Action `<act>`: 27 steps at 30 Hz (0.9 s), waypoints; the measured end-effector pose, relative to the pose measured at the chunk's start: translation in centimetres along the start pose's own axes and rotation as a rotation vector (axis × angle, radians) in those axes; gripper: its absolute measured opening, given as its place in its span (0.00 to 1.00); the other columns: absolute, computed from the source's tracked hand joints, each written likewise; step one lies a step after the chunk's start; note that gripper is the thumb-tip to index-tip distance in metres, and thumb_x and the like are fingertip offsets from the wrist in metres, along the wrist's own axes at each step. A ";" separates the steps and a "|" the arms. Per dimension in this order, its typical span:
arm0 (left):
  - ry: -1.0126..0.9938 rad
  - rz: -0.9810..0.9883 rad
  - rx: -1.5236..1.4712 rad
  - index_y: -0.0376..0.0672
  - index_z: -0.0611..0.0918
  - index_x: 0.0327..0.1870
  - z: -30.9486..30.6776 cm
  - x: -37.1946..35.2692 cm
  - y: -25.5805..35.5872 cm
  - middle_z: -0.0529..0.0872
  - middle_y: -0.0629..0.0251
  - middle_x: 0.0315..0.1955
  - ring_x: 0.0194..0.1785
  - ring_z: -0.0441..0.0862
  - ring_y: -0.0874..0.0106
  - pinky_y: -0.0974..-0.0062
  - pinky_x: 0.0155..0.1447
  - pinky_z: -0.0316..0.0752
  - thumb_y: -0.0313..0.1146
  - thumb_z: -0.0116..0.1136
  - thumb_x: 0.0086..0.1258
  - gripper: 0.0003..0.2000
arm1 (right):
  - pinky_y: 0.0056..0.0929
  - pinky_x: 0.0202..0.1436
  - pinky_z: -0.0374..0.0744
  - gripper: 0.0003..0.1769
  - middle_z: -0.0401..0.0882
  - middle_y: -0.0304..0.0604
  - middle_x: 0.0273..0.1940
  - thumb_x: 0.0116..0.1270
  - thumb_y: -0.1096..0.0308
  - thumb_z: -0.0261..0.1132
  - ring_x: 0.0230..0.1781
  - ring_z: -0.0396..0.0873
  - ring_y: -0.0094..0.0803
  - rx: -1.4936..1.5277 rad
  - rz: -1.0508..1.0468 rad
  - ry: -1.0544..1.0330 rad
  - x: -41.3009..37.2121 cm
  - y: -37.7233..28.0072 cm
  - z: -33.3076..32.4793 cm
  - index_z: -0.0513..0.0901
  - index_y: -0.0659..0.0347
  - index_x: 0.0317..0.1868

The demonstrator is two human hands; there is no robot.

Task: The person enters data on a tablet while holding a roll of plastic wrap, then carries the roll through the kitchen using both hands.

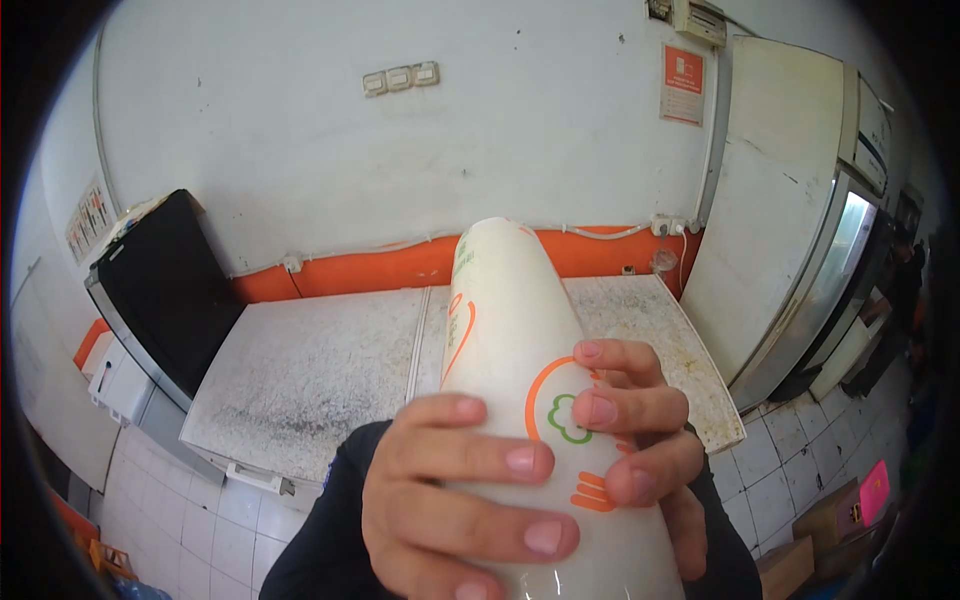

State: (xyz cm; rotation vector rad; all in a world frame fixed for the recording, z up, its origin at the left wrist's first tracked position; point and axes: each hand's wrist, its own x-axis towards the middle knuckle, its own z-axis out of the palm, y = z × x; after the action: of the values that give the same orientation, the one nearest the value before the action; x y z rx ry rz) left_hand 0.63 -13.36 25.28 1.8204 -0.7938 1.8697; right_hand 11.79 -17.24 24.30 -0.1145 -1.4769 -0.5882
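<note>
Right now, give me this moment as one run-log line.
left hand: grips white printed cylinder | right hand: grips same cylinder | cylinder: tilted away from camera | behind: speckled counter

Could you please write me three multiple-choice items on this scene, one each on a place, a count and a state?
1. Where is the black appliance?
A. left of the speckled white counter
B. right of it
C. on the floor

2. How many wall switches sit in a row?
A. one
B. three
C. five

3. How is the white printed container held?
A. by one hand alone
B. by both hands
C. unheld, lying flat

Answers:
1 A, it stands at the counter's left end.
2 B, three plates sit side by side.
3 B, the left hand and right hand both wrap it.
</note>
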 end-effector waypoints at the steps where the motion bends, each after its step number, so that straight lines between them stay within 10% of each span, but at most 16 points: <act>1: 0.041 -0.032 0.036 0.55 0.72 0.60 0.1 -0.7 0.6 0.78 0.73 0.50 0.59 0.74 0.58 0.53 0.69 0.58 0.42 0.44 0.74 0.16 | 0.61 0.54 0.70 0.26 0.71 0.33 0.57 0.73 0.42 0.37 0.54 0.72 0.42 -0.021 -0.006 0.013 0.1 0.0 0.2 0.64 0.32 0.67; 13: 0.125 0.071 -0.060 0.53 0.70 0.58 2.9 -1.1 0.3 0.80 0.66 0.42 0.56 0.77 0.51 0.52 0.70 0.59 0.40 0.49 0.71 0.16 | 0.51 0.58 0.73 0.18 0.75 0.33 0.48 0.71 0.55 0.53 0.52 0.74 0.37 0.003 0.169 0.070 1.8 -2.7 0.2 0.73 0.40 0.59; 16: 0.186 -0.046 -0.015 0.53 0.70 0.59 5.2 -1.2 2.1 0.80 0.67 0.43 0.55 0.77 0.51 0.52 0.69 0.58 0.40 0.49 0.70 0.17 | 0.49 0.65 0.69 0.22 0.75 0.45 0.52 0.66 0.56 0.63 0.62 0.70 0.44 0.132 0.044 0.025 0.8 -2.6 -1.0 0.70 0.43 0.58; 23: 0.073 0.121 -0.138 0.56 0.71 0.60 7.7 -1.4 0.7 0.80 0.64 0.43 0.52 0.77 0.48 0.49 0.68 0.59 0.42 0.48 0.71 0.17 | 0.45 0.57 0.77 0.15 0.73 0.37 0.41 0.63 0.60 0.64 0.50 0.73 0.35 -0.037 -0.158 0.161 2.6 -2.8 -3.5 0.74 0.45 0.50; 27: 0.196 -0.244 0.002 0.58 0.72 0.58 12.9 -0.3 5.2 0.80 0.62 0.41 0.52 0.77 0.48 0.49 0.67 0.60 0.44 0.46 0.72 0.15 | 0.43 0.55 0.79 0.13 0.72 0.31 0.39 0.63 0.60 0.63 0.47 0.73 0.32 -0.035 -0.137 -0.007 4.3 -4.9 -7.8 0.75 0.46 0.49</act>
State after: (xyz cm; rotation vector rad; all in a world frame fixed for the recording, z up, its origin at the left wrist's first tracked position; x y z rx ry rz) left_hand 7.08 -25.62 24.22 1.6216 -0.4785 1.8514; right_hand 16.58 -26.00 26.09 -0.0434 -1.4899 -0.7253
